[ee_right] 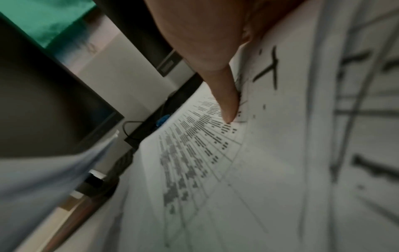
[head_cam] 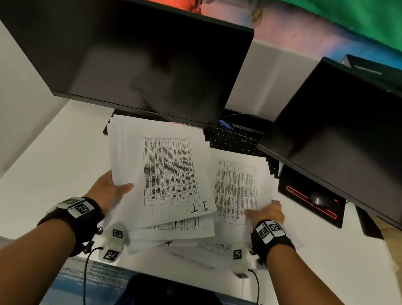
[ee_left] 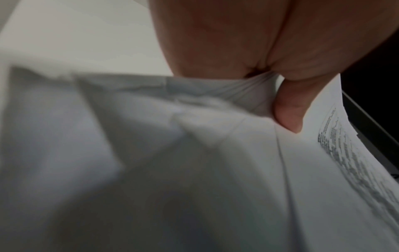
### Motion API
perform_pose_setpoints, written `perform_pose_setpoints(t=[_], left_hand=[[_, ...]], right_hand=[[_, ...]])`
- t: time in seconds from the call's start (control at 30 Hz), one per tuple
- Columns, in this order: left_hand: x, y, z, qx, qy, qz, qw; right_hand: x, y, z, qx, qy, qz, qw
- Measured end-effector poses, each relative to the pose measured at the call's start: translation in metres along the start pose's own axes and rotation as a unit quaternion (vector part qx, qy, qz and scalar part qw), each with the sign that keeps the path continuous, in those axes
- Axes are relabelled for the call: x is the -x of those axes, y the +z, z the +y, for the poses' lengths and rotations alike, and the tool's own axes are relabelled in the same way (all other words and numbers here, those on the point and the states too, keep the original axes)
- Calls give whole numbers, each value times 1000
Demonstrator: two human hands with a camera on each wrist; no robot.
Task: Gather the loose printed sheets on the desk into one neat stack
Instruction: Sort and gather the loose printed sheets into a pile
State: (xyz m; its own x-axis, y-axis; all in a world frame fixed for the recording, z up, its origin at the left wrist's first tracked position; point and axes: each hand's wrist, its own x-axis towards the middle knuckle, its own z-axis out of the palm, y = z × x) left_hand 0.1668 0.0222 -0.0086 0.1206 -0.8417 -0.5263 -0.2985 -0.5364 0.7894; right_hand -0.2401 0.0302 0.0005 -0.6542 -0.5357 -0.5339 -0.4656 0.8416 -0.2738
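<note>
Fingers (head_cam: 105, 182) of the left hand (head_cam: 107, 193) curl under the edge of a held bundle of sheets (head_cam: 162, 170), the thumb (ee_left: 289, 109) clamped down on top so the paper creases at the pinch, as a person gathers loose printouts on a white desk (head_cam: 38, 171). The bundle, topped by a printed table and the handwritten letters "I.T.", is raised and tilted, its long axis running away from the person toward the large dark monitor (head_cam: 138, 55). To its right, and lower, lies a loose sheet (head_cam: 237, 188) with a similar table, flat on the desk and partly tucked under the bundle's right edge, its long axis roughly parallel. The right hand (head_cam: 267, 213) rests at that sheet's near corner, one finger (ee_right: 226, 102) pressed straight down on the print; whether its other fingers curl under the paper cannot be told. The right hand is plainly the nearer to this sheet, which lies directly ahead of its fingertip, and the bundle waits just to the left. More sheets fan out unevenly beneath the bundle at the desk's near edge (head_cam: 172, 230), so the stack looks far from squared. A keyboard (head_cam: 232, 138) and a second monitor (head_cam: 344, 135) crowd the right side.
</note>
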Motion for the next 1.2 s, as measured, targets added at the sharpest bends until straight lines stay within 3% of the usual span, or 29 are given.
perform_pose_setpoints(t=[0.23,0.43,0.57,0.7,0.8,0.87,1.0,1.1,1.2], left_hand=[[5,16,9,-38,-7,-17,999],[9,47,19,-96,-1,-20,995],[7,62,25,-116,15,-31,993],[14,76,33,-106,21,-54,993],[16,83,35,-91,25,-59,994],[18,86,41,-37,-1,-67,997],[16,84,42,133,-128,-64,981],[11,86,36,101,-147,-85,980],[22,99,52,-6,-124,-75,989]], right_hand=[[19,-52,-2,-18,-168,57,984],[84,-133,-35,54,-342,204,916],[121,-185,-53,-41,-394,248,884],[127,-201,-58,-185,-389,198,881],[107,-169,-57,-282,-370,95,880],[83,-130,-53,-298,-308,25,903],[26,-41,-32,-206,-159,-82,962],[5,-1,-21,-88,-112,-78,987],[7,28,-18,19,-158,-70,985]])
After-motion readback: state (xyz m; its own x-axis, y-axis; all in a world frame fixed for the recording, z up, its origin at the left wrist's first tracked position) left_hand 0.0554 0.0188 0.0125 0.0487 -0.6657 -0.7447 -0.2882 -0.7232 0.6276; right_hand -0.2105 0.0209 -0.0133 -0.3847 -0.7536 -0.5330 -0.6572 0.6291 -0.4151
